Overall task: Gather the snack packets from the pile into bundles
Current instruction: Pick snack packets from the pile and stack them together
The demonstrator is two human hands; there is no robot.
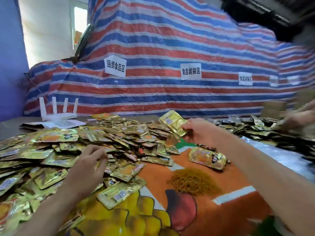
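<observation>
My right hand [197,132] pinches one packet [173,121] by its edge; it looks light and slippery. My left hand [92,159] curls on the pile [119,133], grip unclear.

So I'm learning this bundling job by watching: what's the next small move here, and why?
Probably the left hand lifts one packet off the pile and adds it to the held packets. The right hand pinches what looks like only a thin stack above the pile, the left hand's fingers rest among loose packets, and the rubber bands lie untouched.
</observation>
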